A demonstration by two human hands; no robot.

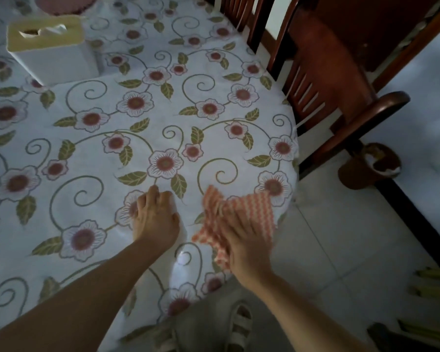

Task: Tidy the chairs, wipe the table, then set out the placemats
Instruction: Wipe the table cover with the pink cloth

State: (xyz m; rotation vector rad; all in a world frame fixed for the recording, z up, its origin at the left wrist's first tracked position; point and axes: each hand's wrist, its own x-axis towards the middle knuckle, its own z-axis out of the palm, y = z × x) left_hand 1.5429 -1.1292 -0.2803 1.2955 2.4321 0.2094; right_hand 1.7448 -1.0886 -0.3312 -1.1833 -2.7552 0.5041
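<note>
Dim, bluish indoor light; one small glare patch on the floral plastic-covered tabletop (181,260). Right hand (241,240) motion-blurred. Wide-angle bending at edges; far corners soft.

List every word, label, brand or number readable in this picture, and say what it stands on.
None: no readable text shows.
The tissue box shows no print on its visible faces.
The tablecloth carries only flowers and leaves.
The striped cloth in the right hand has no label showing.
</note>
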